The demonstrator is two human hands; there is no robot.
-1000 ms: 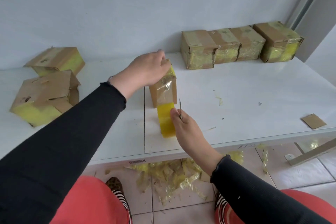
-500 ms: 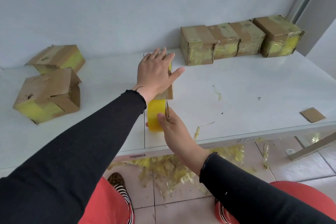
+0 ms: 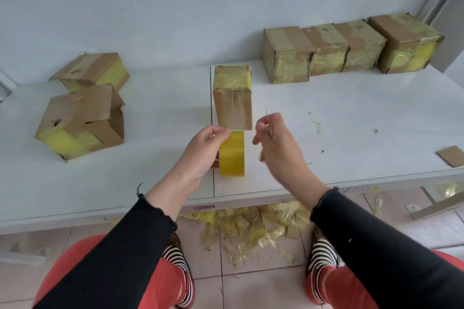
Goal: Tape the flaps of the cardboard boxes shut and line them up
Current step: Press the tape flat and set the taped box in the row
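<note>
A small cardboard box (image 3: 232, 98) stands in the middle of the white table (image 3: 351, 138), with clear tape running down its front face. A yellow tape roll (image 3: 232, 155) stands on edge just in front of it. My left hand (image 3: 204, 153) holds the roll from the left, thumb and fingers at its upper edge. My right hand (image 3: 276, 143) hovers right of the roll and grips a thin metal blade (image 3: 268, 123) that points upward. Several taped boxes (image 3: 351, 50) stand in a row at the back right.
Two boxes (image 3: 80, 118) with loose flaps lie at the left of the table. A cardboard scrap (image 3: 450, 155) lies near the right edge. Yellow tape scraps (image 3: 251, 228) litter the tiled floor under the table, between my knees.
My left hand has left the top of the box and come down to the tape roll. My right hand has shifted right, away from the roll, still with the blade.
</note>
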